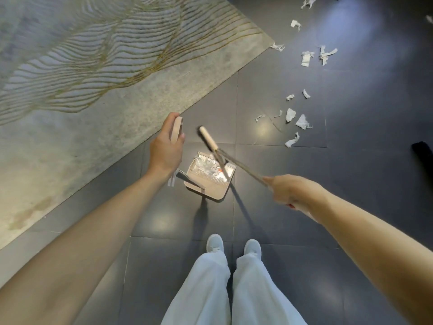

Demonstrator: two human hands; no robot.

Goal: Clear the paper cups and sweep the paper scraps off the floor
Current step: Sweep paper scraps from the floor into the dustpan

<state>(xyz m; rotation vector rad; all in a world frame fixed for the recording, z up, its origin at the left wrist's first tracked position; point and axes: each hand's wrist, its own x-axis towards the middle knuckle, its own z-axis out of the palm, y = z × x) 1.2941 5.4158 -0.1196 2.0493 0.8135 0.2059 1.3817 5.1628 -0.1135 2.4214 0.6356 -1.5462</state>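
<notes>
Wooden top of the dustpan handle (177,129) gripped in the curled left hand (166,148); thin, blurred broom shaft (243,168) clenched in the right hand (284,190). Below, dustpan (208,186) on the dark floor (164,219) beside the rug (93,66) edge, some scraps already inside. Many paper scraps (291,116) left loose beyond the rug corner. No cups visible. Probably about midway.
</notes>
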